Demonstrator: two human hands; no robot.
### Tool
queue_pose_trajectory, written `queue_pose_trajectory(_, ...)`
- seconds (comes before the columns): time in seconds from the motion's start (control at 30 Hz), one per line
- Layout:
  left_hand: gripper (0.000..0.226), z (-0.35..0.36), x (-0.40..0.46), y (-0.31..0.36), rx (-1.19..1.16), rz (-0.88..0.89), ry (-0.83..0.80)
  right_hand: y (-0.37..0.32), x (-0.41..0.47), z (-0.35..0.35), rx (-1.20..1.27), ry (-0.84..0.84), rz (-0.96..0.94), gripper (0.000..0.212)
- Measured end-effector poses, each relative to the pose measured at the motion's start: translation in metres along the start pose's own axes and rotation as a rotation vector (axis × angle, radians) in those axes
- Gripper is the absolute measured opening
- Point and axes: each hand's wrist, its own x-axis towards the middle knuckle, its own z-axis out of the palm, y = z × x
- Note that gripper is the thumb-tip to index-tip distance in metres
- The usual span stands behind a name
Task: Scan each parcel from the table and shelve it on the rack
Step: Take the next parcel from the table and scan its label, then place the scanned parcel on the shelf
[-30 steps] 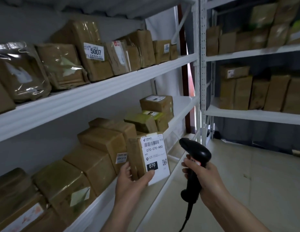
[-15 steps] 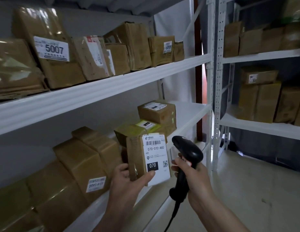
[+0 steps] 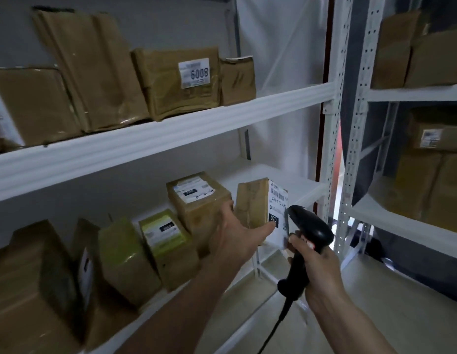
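My left hand (image 3: 235, 232) grips a brown cardboard parcel (image 3: 253, 203) with a white label reading 070 on its front. It holds the parcel upright over the right part of the lower shelf (image 3: 298, 185), just right of a stacked brown box (image 3: 199, 200). My right hand (image 3: 316, 269) grips a black corded barcode scanner (image 3: 309, 231), whose head sits right beside the parcel's label. Whether the parcel touches the shelf is hidden by my hand.
Several brown and yellow-green parcels (image 3: 168, 241) line the lower shelf to the left. The upper shelf (image 3: 171, 134) carries more, one labelled 6008 (image 3: 181, 77). A second white rack (image 3: 413, 221) with boxes stands at the right, past perforated uprights (image 3: 337, 123). Pale floor lies below.
The view has swung right along the rack. My left hand has carried the parcel forward and right, toward the open right end of the lower shelf. The scanner stays close beside it.
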Motion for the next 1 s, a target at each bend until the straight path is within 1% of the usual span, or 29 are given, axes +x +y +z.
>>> queue_pose_trajectory(0.1, 0.102, 0.031, 0.043, 0.015, 0.168, 0.034, -0.004, -0.004, 0.043, -0.005, 0.003, -0.029, 0.037, 0.019)
queue_pose_trajectory(0.17, 0.097, 0.044, 0.065, 0.030, 0.383, 0.069, 0.005, -0.004, 0.066, -0.006, 0.013, -0.055, 0.061, 0.021)
queue_pose_trajectory(0.23, 0.087, 0.054, 0.088, 0.036, 0.625, 0.114, 0.026, -0.002, 0.085, -0.007, 0.021, -0.073, 0.084, 0.021)
queue_pose_trajectory(0.27, 0.084, 0.058, 0.096, 0.039, 0.699, 0.121, 0.036, -0.001, 0.093, -0.008, 0.022, -0.081, 0.097, 0.019)
queue_pose_trajectory(0.33, 0.084, 0.064, 0.115, 0.039, 0.793, 0.095, 0.038, 0.002, 0.106, -0.009, 0.021, -0.093, 0.123, 0.018)
queue_pose_trajectory(0.4, 0.088, 0.070, 0.131, 0.035, 0.870, 0.030, 0.024, 0.005, 0.117, -0.011, 0.018, -0.100, 0.145, 0.020)
queue_pose_trajectory(0.47, 0.089, 0.076, 0.145, 0.026, 0.971, -0.012, 0.056, 0.007, 0.124, -0.013, 0.017, -0.112, 0.162, 0.022)
queue_pose_trajectory(0.53, 0.075, 0.079, 0.156, 0.018, 1.091, 0.006, 0.079, 0.010, 0.128, -0.015, 0.016, -0.113, 0.184, 0.024)
queue_pose_trajectory(0.6, 0.060, 0.079, 0.164, 0.011, 1.219, 0.081, 0.034, 0.013, 0.130, -0.017, 0.016, -0.121, 0.205, 0.026)
queue_pose_trajectory(0.63, 0.061, 0.079, 0.167, 0.011, 1.295, 0.112, 0.007, 0.015, 0.130, -0.018, 0.014, -0.122, 0.213, 0.026)
queue_pose_trajectory(0.73, 0.086, 0.078, 0.171, 0.020, 1.566, 0.127, -0.020, 0.020, 0.130, -0.017, 0.007, -0.119, 0.227, 0.028)
queue_pose_trajectory(0.77, 0.089, 0.079, 0.170, 0.022, 1.591, 0.134, -0.023, 0.021, 0.130, -0.017, 0.012, -0.120, 0.228, 0.029)
queue_pose_trajectory(0.8, 0.087, 0.079, 0.168, 0.022, 1.548, 0.142, -0.045, 0.022, 0.128, -0.016, 0.020, -0.125, 0.227, 0.031)
queue_pose_trajectory(0.83, 0.081, 0.078, 0.166, 0.021, 1.476, 0.161, -0.070, 0.023, 0.127, -0.015, 0.028, -0.130, 0.228, 0.032)
queue_pose_trajectory(0.87, 0.068, 0.075, 0.164, 0.016, 1.409, 0.185, -0.094, 0.024, 0.124, -0.014, 0.032, -0.136, 0.231, 0.032)
queue_pose_trajectory(0.9, 0.051, 0.072, 0.163, 0.012, 1.366, 0.219, -0.100, 0.025, 0.122, -0.012, 0.031, -0.143, 0.234, 0.032)
queue_pose_trajectory(0.93, 0.032, 0.068, 0.162, 0.007, 1.366, 0.252, -0.087, 0.026, 0.119, -0.011, 0.026, -0.152, 0.239, 0.031)
queue_pose_trajectory(0.97, 0.019, 0.064, 0.160, 0.002, 1.408, 0.281, -0.054, 0.027, 0.115, -0.010, 0.022, -0.162, 0.244, 0.029)
queue_pose_trajectory(1.0, 0.013, 0.061, 0.158, -0.001, 1.469, 0.294, -0.023, 0.027, 0.111, -0.009, 0.023, -0.173, 0.250, 0.028)
